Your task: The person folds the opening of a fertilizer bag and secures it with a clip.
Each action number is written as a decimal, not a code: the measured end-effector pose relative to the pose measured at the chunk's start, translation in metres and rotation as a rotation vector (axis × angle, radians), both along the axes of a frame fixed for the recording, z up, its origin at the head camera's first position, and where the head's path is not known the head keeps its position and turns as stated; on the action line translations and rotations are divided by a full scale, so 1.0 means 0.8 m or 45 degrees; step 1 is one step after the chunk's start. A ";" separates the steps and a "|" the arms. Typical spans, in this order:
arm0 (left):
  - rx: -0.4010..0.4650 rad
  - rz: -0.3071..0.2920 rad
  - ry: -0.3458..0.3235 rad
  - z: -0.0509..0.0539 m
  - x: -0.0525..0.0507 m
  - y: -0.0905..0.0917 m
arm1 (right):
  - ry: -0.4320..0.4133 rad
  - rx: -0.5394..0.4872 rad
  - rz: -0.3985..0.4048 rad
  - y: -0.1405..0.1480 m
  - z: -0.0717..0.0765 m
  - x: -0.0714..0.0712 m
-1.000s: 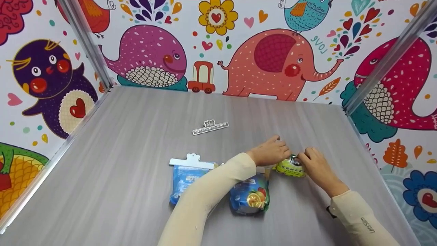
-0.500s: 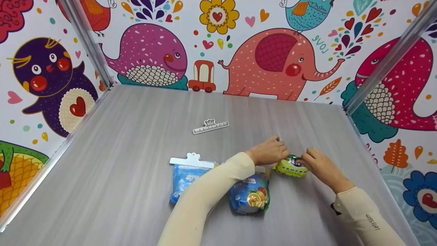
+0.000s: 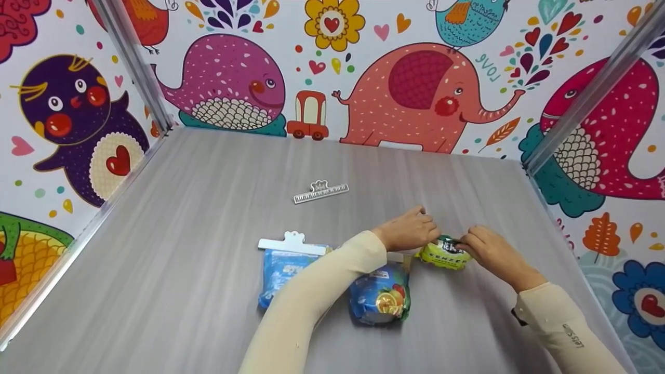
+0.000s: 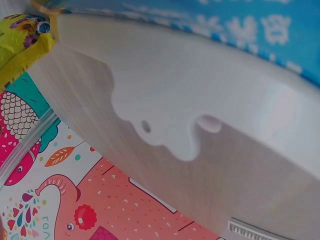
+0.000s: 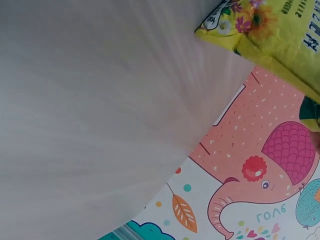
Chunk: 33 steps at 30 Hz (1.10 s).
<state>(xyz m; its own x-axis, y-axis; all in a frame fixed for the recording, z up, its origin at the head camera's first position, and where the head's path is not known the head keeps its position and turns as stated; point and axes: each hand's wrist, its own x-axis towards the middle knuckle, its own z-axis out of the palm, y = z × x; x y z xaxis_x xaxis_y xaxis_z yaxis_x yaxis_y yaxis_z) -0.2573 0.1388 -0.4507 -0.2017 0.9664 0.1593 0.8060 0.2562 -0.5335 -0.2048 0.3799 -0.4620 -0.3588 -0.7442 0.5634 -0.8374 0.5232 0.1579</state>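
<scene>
A small yellow-green printed packet (image 3: 443,258) lies between both hands. My left hand (image 3: 408,230) pinches its upper left edge with curled fingers. On the opposite side, the fingertips of my right hand (image 3: 491,252) pinch the top right edge. The left wrist view catches one end of the packet (image 4: 20,37); the right wrist view has its flowered face (image 5: 280,42) at upper right. Under my left forearm are two blue bags, the left bag (image 3: 283,272) with a white clip (image 3: 291,245) across its top, the fruit-printed bag (image 3: 379,298) partly covered by the sleeve.
A silver clip (image 3: 321,194) with ruler-like markings lies farther back on the grey table (image 3: 218,182). Walls with cartoon animals enclose the back and sides, with metal posts (image 3: 137,72) at the corners. A white clip (image 4: 165,75) looms close in the left wrist view.
My right hand and forearm have shifted slightly right, and the packet's right end has spread a little that way. My left hand has barely moved.
</scene>
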 end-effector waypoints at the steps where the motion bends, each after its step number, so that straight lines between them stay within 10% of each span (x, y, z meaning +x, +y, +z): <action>1: 0.004 -0.002 0.016 0.000 0.000 -0.001 | -0.002 0.009 0.006 0.001 0.000 0.000; 33: 0.033 0.009 -0.073 -0.003 -0.002 -0.012 | 0.011 0.126 0.002 0.024 0.003 0.011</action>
